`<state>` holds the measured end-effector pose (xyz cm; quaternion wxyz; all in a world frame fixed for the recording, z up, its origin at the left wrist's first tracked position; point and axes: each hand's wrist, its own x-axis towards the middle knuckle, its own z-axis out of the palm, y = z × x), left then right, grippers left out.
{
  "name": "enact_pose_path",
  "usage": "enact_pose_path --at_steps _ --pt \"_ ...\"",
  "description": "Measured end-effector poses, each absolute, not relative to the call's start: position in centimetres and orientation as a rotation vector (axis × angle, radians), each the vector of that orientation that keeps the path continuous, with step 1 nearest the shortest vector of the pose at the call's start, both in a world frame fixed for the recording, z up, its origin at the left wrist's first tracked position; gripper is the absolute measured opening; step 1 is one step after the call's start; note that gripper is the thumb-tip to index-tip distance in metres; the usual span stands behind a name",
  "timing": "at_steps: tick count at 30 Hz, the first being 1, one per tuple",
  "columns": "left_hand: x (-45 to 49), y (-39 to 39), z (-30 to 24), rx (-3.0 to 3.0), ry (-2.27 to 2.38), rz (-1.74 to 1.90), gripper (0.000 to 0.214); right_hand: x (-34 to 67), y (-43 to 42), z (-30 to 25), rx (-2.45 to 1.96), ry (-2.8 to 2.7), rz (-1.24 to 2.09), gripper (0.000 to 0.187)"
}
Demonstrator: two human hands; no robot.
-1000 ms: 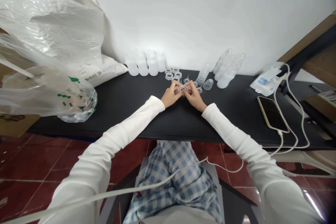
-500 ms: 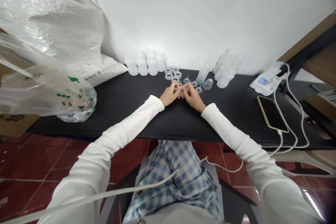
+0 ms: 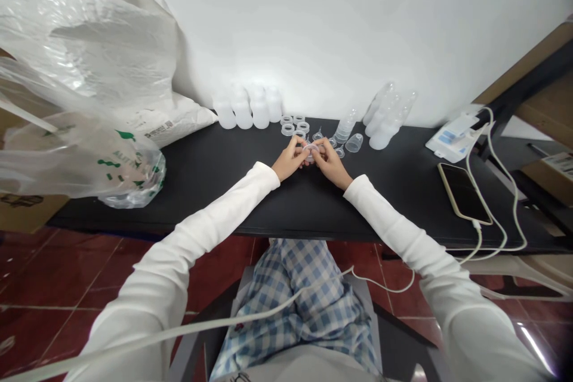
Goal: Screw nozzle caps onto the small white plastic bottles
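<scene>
Between my fingertips is a clear plastic ring, a bottle collar by its look, with a small pale part in its middle that I cannot make out. My left hand pinches its left side, and my right hand grips it from the right. Just behind them lie several similar collar rings. Clear teats sit close to my right fingers, some partly hidden by them. A stack of clear domed caps stands behind, with one loose cap beside it.
White bottles stand along the wall at the left. Capped bottles are grouped to the right. A phone with a white cable and a white box lie farther right. Plastic bags bulge over the black table's left end.
My fingers have shifted slightly around the collar ring, which is now tilted a little differently. Both arms stay almost in place.
</scene>
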<state>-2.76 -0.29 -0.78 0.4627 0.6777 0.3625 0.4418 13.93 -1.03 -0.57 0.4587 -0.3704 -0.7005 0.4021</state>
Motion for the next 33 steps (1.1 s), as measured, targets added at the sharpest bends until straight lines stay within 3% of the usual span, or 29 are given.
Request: enact_pose_path --at_steps 10,18,23,28,33 --pt "-2.5 -0.8 -0.7 1.756 1.01 1.119 0.019 13.5 -0.8 -1.3 -0.946 -1.687 0.914 0.046" --pt "-2.6 -0.1 -1.2 1.615 0.877 1.08 0.037 13.9 -1.3 -0.3 -0.914 -1.715 0.933 0.045" --pt "-2.7 -0.3 -1.4 1.735 0.893 1.12 0.037 14.2 -1.7 0.2 -0.912 -1.761 0.867 0.046" --pt "-3.0 0.2 -1.3 1.694 0.801 1.134 0.042 14.3 -1.4 0.1 -0.824 -1.57 1.044 0.06" --pt "-3.1 0.8 -1.5 1.694 0.715 1.146 0.04 14.4 -0.9 0.3 -0.864 -1.56 1.179 0.056"
